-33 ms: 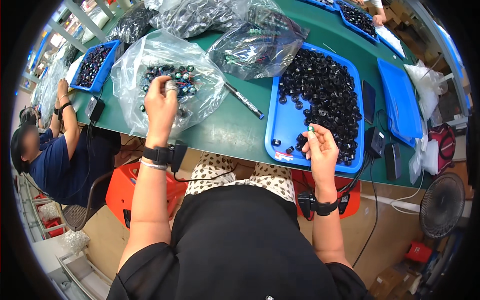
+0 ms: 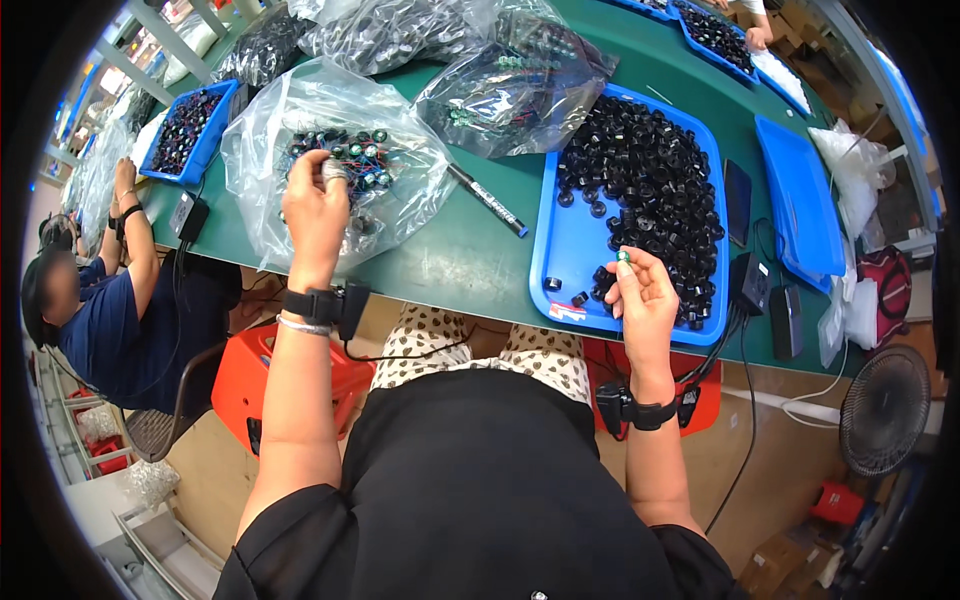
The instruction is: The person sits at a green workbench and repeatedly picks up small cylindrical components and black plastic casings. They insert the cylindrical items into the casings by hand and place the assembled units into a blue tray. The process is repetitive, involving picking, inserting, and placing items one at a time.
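My left hand [image 2: 318,215] is over an opened clear plastic bag [image 2: 262,125], its fingers curled down at a heap of small round parts with thin coloured wires [image 2: 372,150]. What its fingertips hold, if anything, is hidden; something silvery shows beside the fingers. My right hand [image 2: 645,295] pinches a small round part with a green and silver face [image 2: 623,257] between thumb and fingers. It is above the near side of a blue tray [image 2: 575,260], which holds many black ring-shaped caps [image 2: 650,180]. Two or three loose caps lie apart near the tray's front edge.
A black marker [image 2: 488,201] lies between bag and tray. More filled bags [image 2: 515,85] are behind. At right are a phone-like dark slab [image 2: 737,203], stacked blue trays [image 2: 795,200] and black boxes with cables [image 2: 750,285]. A co-worker [image 2: 120,310] sits at left, by another blue tray [image 2: 190,135].
My left hand has shifted slightly to the left over the wired parts. My right hand stays nearly still with the small round part in its fingers.
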A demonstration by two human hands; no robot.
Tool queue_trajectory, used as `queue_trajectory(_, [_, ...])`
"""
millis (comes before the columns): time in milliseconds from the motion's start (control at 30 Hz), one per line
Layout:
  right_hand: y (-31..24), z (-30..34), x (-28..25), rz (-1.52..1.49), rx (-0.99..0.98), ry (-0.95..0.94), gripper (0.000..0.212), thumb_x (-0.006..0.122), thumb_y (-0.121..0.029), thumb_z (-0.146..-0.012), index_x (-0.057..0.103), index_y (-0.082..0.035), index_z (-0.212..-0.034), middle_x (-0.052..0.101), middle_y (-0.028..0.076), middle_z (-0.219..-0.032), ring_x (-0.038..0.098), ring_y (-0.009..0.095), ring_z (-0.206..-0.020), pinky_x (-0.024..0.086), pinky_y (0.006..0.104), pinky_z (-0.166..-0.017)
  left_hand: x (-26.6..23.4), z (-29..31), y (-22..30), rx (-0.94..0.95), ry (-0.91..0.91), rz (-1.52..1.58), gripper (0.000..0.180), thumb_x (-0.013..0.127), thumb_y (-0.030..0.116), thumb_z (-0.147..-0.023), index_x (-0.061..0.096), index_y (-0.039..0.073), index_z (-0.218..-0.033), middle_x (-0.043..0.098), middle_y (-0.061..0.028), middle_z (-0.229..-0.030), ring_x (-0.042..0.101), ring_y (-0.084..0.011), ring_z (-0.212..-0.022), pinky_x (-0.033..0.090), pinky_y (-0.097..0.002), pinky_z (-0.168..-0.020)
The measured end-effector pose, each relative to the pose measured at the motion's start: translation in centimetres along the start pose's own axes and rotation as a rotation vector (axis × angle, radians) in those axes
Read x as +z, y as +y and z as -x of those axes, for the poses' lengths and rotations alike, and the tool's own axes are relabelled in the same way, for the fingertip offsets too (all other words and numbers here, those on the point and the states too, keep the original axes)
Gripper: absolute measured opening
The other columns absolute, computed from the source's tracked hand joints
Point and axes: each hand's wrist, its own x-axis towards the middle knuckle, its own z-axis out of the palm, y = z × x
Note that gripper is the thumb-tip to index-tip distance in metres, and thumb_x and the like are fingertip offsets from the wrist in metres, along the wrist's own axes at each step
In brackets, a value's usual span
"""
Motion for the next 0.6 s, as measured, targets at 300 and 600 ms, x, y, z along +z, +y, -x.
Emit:
queue_trajectory(300, [0.2, 0.2, -0.1, -0.007, -0.014, 0.025, 0.023, 0.056, -0.007, -0.095, 0.056, 0.001, -0.116, 0.065, 0.008, -0.094, 0.053, 0.003, -0.062, 0.04, 0.0158, -0.048, 4.1, 5.5, 10.5, 0.644, -0.479, -0.005, 0.031, 0.07, 0.016, -0.077, 0.064, 0.004, -0.105, 0.062, -0.0096, -0.107, 0.054, -0.0312, -0.102, 0.041, -0.0431, -0.091])
queue_trajectory(600, [-0.2, 0.3, -0.4, -0.032, -0.022, 0.002, 0.024, 0.056, -0.009, -0.095, 0.059, 0.0, -0.118, 0.065, 0.008, -0.097, 0.056, 0.005, -0.07, 0.042, 0.0169, -0.053, 8.1, 10.1, 14.3, 0.789, -0.967, -0.202, 0.021, 0.063, 0.005, -0.068, 0.065, 0.004, -0.089, 0.065, -0.0066, -0.099, 0.052, -0.0267, -0.104, 0.035, -0.0389, -0.092])
